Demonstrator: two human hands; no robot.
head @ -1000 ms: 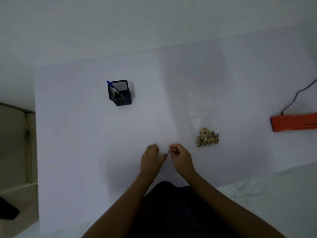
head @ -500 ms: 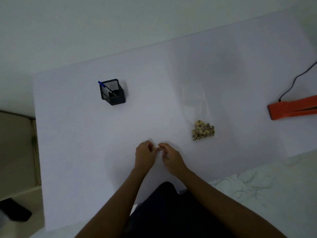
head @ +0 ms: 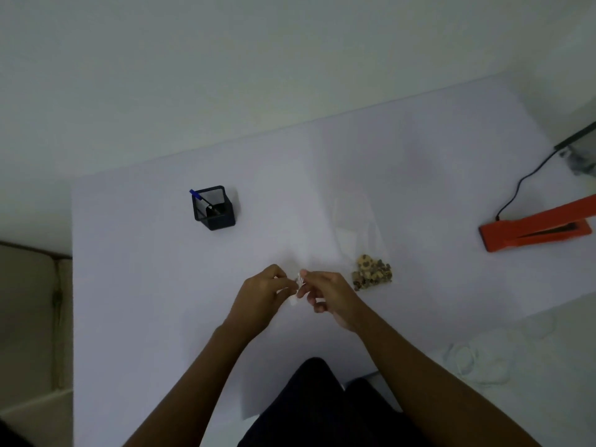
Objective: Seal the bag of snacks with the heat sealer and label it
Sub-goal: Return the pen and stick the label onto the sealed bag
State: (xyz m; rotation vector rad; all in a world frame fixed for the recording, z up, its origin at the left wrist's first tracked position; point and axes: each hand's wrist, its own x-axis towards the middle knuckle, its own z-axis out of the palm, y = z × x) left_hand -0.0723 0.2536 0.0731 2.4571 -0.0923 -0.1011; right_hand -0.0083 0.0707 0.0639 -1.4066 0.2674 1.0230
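A clear plastic bag (head: 358,227) lies flat on the white table (head: 145,285), with brown and beige snacks (head: 371,275) bunched at its near end. An orange heat sealer (head: 535,229) sits at the right edge, jaw slightly apart, its black cord running back. My left hand (head: 263,295) and my right hand (head: 325,295) meet just left of the snacks. Together they pinch a small white label (head: 297,289) between their fingertips, lifted a little above the table.
A black mesh pen holder (head: 215,208) with a blue pen stands at the back left. A beige cushion (head: 29,317) lies past the table's left edge. White patterned fabric (head: 483,359) lies beyond the near right edge. A dark object (head: 580,146) is at the far right.
Both hands have lifted off the table with the small white label pinched between them; earlier the fingertips were down on the surface. The camera view has shifted a little.
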